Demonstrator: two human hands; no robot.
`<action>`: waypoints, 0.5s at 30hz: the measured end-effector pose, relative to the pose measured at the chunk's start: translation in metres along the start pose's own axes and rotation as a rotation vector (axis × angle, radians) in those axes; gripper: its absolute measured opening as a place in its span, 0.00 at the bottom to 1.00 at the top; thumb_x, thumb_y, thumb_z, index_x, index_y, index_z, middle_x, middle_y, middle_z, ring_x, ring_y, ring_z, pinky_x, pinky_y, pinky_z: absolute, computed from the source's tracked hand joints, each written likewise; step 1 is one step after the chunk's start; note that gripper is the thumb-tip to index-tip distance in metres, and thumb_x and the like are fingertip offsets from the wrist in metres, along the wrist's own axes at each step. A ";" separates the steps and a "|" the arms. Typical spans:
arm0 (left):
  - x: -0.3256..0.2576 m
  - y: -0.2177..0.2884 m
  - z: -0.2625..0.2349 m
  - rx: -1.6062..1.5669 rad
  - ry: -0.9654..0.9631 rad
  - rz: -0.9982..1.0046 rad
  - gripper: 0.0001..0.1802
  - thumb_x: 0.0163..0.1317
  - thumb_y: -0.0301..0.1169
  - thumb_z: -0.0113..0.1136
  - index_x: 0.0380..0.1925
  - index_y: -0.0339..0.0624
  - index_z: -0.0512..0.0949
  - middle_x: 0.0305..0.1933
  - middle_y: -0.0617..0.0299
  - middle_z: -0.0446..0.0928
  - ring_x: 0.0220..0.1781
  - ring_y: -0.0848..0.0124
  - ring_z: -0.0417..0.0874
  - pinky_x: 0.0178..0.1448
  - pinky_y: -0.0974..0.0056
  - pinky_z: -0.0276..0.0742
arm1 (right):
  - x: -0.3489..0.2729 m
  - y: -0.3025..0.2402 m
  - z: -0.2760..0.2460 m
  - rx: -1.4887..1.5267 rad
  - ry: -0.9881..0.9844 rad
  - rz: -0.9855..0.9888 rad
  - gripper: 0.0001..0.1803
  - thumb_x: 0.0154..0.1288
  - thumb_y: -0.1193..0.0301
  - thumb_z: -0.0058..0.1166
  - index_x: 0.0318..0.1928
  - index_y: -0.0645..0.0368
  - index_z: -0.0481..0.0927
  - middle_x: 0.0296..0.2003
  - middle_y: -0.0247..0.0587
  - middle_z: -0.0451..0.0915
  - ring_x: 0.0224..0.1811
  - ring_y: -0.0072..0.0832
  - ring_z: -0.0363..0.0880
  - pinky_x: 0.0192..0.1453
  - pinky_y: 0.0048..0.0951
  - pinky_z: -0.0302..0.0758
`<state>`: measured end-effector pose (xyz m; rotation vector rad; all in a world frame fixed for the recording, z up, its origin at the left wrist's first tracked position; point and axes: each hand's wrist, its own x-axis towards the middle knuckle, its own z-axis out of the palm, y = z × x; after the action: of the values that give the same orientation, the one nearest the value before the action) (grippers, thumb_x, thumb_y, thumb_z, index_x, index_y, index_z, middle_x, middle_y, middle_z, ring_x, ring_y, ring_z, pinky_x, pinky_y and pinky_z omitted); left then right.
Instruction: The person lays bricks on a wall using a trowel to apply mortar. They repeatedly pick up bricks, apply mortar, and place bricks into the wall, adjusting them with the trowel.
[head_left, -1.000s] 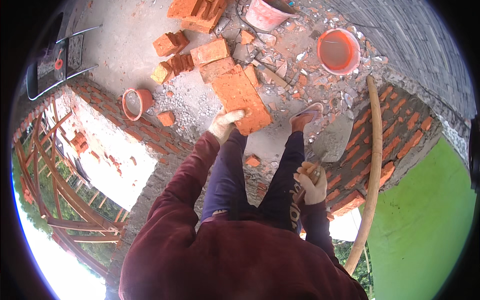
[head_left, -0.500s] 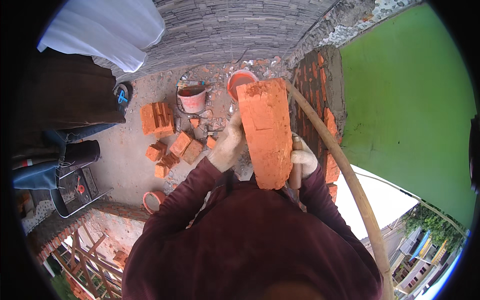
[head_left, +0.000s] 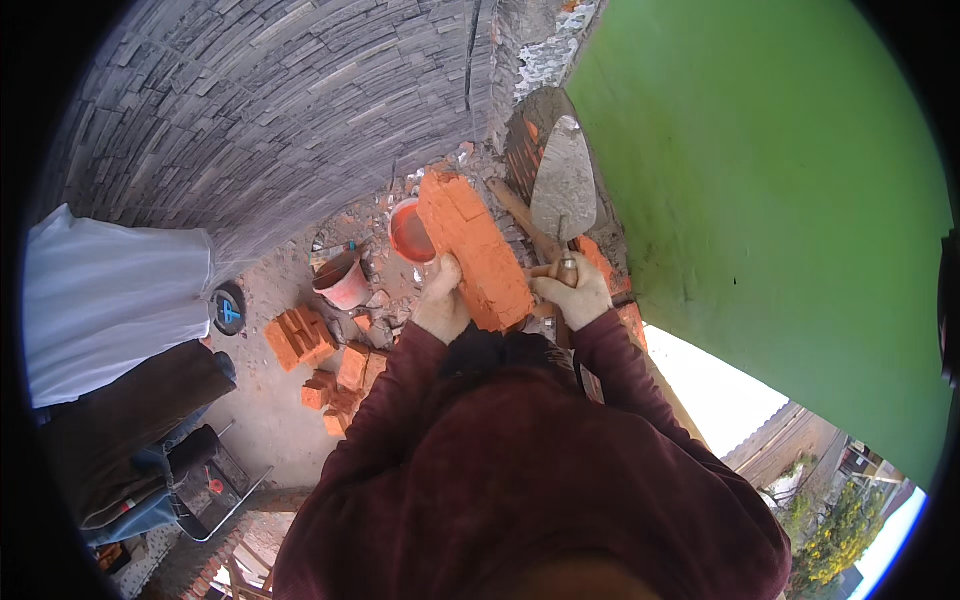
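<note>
My left hand (head_left: 440, 300), in a pale glove, grips the near end of a long orange brick (head_left: 473, 245) that points away from me. My right hand (head_left: 575, 292), also gloved, is closed on the wooden handle of a mason's trowel (head_left: 563, 180), whose grey blade stands up just right of the brick. Below both lies the top of a red brick wall (head_left: 610, 275) running along a green wall (head_left: 780, 200). My dark red sleeves fill the lower middle of the view.
On the ground at left lie a stack of bricks (head_left: 298, 338), loose bricks (head_left: 345, 380), a pink bucket (head_left: 345, 283) and an orange bucket (head_left: 408, 232). A grey stone wall (head_left: 300, 110) rises behind. A white cloth (head_left: 110, 300) and a metal chair frame (head_left: 215, 490) are at far left.
The view has swung round from the floor toward the walls. The brick went from the ground up in my left hand, and the trowel blade now stands raised beside it.
</note>
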<state>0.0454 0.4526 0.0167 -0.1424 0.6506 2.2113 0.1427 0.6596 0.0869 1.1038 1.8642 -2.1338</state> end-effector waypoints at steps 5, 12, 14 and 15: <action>0.109 0.010 0.005 0.250 0.095 -0.040 0.31 0.74 0.30 0.61 0.73 0.43 0.61 0.70 0.57 0.72 0.68 0.63 0.77 0.71 0.52 0.75 | -0.006 0.015 -0.067 0.031 0.291 0.058 0.11 0.58 0.76 0.66 0.37 0.66 0.76 0.38 0.44 0.86 0.31 0.26 0.85 0.33 0.29 0.86; 0.313 -0.033 -0.031 0.541 0.213 -0.183 0.32 0.67 0.23 0.66 0.69 0.38 0.66 0.64 0.50 0.76 0.57 0.60 0.86 0.59 0.53 0.85 | -0.032 0.009 -0.056 0.109 0.481 0.236 0.14 0.59 0.75 0.66 0.41 0.72 0.79 0.36 0.47 0.85 0.33 0.30 0.87 0.36 0.32 0.86; 0.355 -0.061 -0.085 0.570 0.311 -0.069 0.29 0.66 0.23 0.68 0.65 0.34 0.69 0.61 0.50 0.78 0.52 0.60 0.87 0.54 0.54 0.87 | -0.040 0.013 -0.041 0.162 0.470 0.306 0.14 0.59 0.75 0.66 0.41 0.72 0.79 0.36 0.49 0.85 0.33 0.31 0.88 0.37 0.33 0.86; 0.371 -0.070 -0.067 0.550 0.308 -0.089 0.30 0.63 0.23 0.71 0.64 0.34 0.69 0.59 0.51 0.78 0.52 0.61 0.87 0.54 0.55 0.86 | -0.042 0.016 -0.043 0.176 0.494 0.321 0.14 0.59 0.75 0.66 0.41 0.73 0.79 0.37 0.51 0.85 0.32 0.32 0.87 0.37 0.34 0.86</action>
<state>-0.1575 0.7088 -0.1834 -0.2234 1.3683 1.8624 0.2012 0.6784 0.0979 1.9654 1.5225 -1.9905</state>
